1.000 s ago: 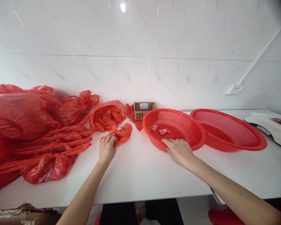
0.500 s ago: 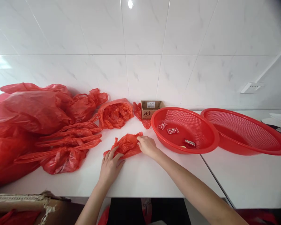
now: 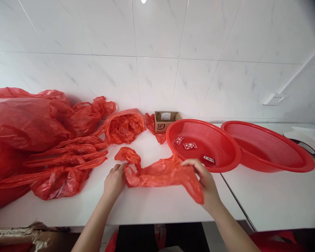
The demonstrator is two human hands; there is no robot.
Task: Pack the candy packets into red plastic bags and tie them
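A thin red plastic bag (image 3: pixel 160 173) is stretched sideways just above the white table, between my two hands. My left hand (image 3: pixel 116 180) is closed on its left end, where a loop of the bag curls up and back. My right hand (image 3: pixel 203 178) grips the other end, thumb and fingers around the film, and a loose corner hangs below it. Just beyond my right hand stands a red perforated basin (image 3: pixel 173 154) with a few small packets (image 3: pixel 190 145) inside. Part of the right palm is hidden behind the bag.
Folded red bags (image 3: pixel 68 159) lie in a row at the left, beside a large heap of red plastic (image 3: pixel 28 119). An open bag of crumpled bags (image 3: pixel 126 126) and a small cardboard box (image 3: pixel 160 126) stand near the wall. A second red basin (image 3: pixel 267 166) is at the right.
The bag lay bunched on the table and is now pulled out long and lifted. My right hand has moved right and towards me with its end; my left hand shifted slightly left.
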